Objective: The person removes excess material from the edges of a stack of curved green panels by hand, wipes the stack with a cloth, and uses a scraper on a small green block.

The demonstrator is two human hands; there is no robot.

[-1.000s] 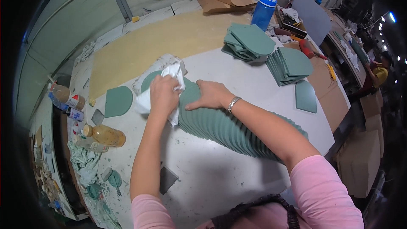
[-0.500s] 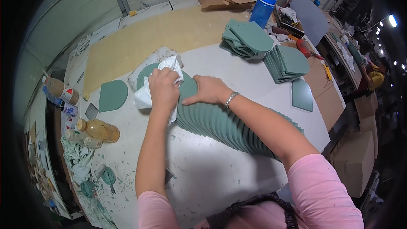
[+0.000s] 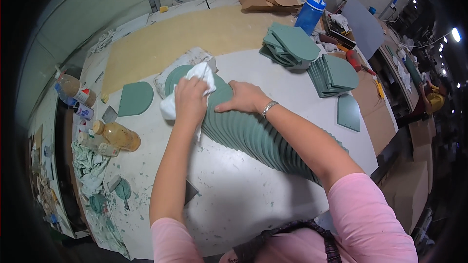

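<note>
head view: your left hand (image 3: 191,101) pinches a crumpled white cloth (image 3: 202,73) at the far end of fanned, flat, round-ended green panels (image 3: 243,134) on the white table (image 3: 234,207); your right hand (image 3: 243,98), thumb and fingers spread, touches them.

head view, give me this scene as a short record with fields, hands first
left hand: fingers curled on a white cloth
right hand: spread on the fanned row of green panels, thumb apart from fingers
right wrist: metal bracelet
stacks: uneven stack, neater stack beside it
single panels: left panel, right panel
bottles: blue bottle at back right, yellow-brown bottle at left
surface: white table with green specks
</note>
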